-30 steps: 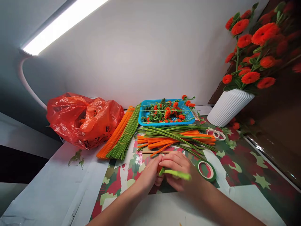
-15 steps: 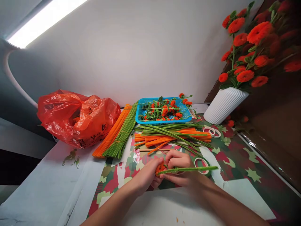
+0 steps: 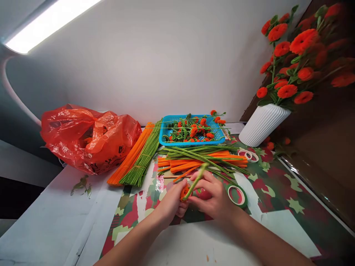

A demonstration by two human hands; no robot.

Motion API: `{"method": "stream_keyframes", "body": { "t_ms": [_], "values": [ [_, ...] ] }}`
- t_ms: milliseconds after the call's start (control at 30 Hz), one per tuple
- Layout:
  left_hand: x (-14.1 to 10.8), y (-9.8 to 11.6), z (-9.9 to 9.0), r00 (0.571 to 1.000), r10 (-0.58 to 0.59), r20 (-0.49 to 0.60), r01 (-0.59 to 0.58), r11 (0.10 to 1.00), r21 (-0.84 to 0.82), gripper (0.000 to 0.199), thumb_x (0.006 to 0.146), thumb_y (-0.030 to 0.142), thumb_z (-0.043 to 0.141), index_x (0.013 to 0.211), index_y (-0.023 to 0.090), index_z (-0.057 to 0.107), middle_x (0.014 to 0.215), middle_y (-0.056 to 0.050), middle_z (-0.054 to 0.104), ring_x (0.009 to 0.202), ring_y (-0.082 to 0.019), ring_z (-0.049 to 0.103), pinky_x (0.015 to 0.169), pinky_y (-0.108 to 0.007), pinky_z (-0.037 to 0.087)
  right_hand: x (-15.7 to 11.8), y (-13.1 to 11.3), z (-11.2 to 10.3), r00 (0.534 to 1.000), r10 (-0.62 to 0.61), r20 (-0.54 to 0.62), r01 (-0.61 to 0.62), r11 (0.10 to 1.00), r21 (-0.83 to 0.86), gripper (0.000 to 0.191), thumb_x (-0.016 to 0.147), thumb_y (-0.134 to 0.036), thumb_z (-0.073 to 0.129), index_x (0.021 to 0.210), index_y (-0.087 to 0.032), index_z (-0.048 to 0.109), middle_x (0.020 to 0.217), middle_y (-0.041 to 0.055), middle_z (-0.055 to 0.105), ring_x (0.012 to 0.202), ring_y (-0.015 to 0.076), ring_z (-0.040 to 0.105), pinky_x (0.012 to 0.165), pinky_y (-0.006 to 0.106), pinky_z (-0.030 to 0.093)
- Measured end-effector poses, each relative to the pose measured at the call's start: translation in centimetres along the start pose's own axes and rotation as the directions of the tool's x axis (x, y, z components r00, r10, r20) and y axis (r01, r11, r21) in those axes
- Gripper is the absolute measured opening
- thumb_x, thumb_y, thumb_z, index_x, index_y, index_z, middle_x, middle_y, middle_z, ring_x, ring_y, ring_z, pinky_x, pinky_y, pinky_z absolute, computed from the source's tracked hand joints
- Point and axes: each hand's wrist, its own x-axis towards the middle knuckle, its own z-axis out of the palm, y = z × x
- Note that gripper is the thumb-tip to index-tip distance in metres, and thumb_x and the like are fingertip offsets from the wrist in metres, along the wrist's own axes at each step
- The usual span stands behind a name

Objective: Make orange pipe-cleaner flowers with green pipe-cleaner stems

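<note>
My left hand (image 3: 169,203) is closed round an orange pipe-cleaner flower (image 3: 184,193), gripping it by its fuzzy head. A green stem (image 3: 195,183) rises from the flower and slants up to the right. Curled about the stem and the flower's right side is my right hand (image 3: 213,194), its thumb low near the stem's base and its forefinger higher. The exact contact of its fingertips is partly hidden. Just beyond both hands lie loose orange pipe cleaners (image 3: 188,163) and green pipe cleaners (image 3: 219,168). A roll of green tape (image 3: 243,197) lies beside my right hand.
A blue basket (image 3: 163,138) holds small orange flowers and green leaves. Bundled orange stems (image 3: 130,159) and green stems (image 3: 141,159) lie by a red plastic bag (image 3: 116,138). At right stand a white vase (image 3: 264,125) of flowers and white tape rolls (image 3: 251,157). A lamp (image 3: 50,22) hangs upper left.
The green stem has swung from pointing right to pointing up and away. My right hand has opened somewhat from its tighter curl, while my left hand keeps hold of the flower.
</note>
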Motion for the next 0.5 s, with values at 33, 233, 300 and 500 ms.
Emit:
{"method": "stream_keyframes", "body": {
  "t_ms": [33,233,300,500],
  "values": [
    [0.1,-0.1,0.0,1.0,-0.004,0.001,0.004,1.0,0.019,0.05,0.07,0.067,0.055,0.066,0.022,0.035,0.039,0.013,0.028,0.037,-0.003,0.008,0.042,-0.019,0.004,0.0,0.0,0.0,1.0,0.006,0.015,-0.006,1.0,-0.01,0.005,0.081,-0.022,0.068,0.084,-0.02,0.065,0.094,0.0065,0.062,0.088,0.0182,0.061,0.078,0.031,0.051],
    [0.6,-1.1,-0.2,0.999,0.034,-0.023,-0.032,0.995,0.096,0.06,0.063,0.079,0.053,0.066,0.023,0.031,0.04,0.014,0.021,0.039,-0.004,0.007,0.04,-0.019,0.004,0.1,-0.3,0.1,0.997,-0.03,0.076,0.04,0.989,-0.14,0.004,0.081,-0.023,0.066,0.08,-0.02,0.064,0.084,0.006,0.067,0.08,0.0196,0.062,0.074,0.032,0.051],
    [0.7,-1.2,-0.2,0.997,0.073,-0.035,-0.07,0.994,0.081,0.059,0.063,0.078,0.055,0.067,0.023,0.032,0.041,0.014,0.019,0.04,-0.004,0.006,0.04,-0.019,0.004,0.1,-0.6,0.2,0.998,0.024,0.054,-0.014,0.985,-0.174,0.003,0.079,-0.02,0.064,0.082,-0.019,0.065,0.084,0.0068,0.067,0.081,0.0204,0.062,0.074,0.032,0.051],
    [0.9,-1.2,-0.7,0.983,0.147,0.108,-0.155,0.986,0.066,0.054,0.072,0.071,0.055,0.069,0.022,0.032,0.047,0.014,0.018,0.044,-0.004,0.005,0.04,-0.018,0.004,0.3,-0.9,0.4,0.988,0.153,-0.008,-0.154,0.988,-0.032,0.009,0.076,-0.012,0.065,0.075,-0.019,0.07,0.072,0.0028,0.066,0.069,0.0166,0.06,0.063,0.028,0.048]
  ]
}}
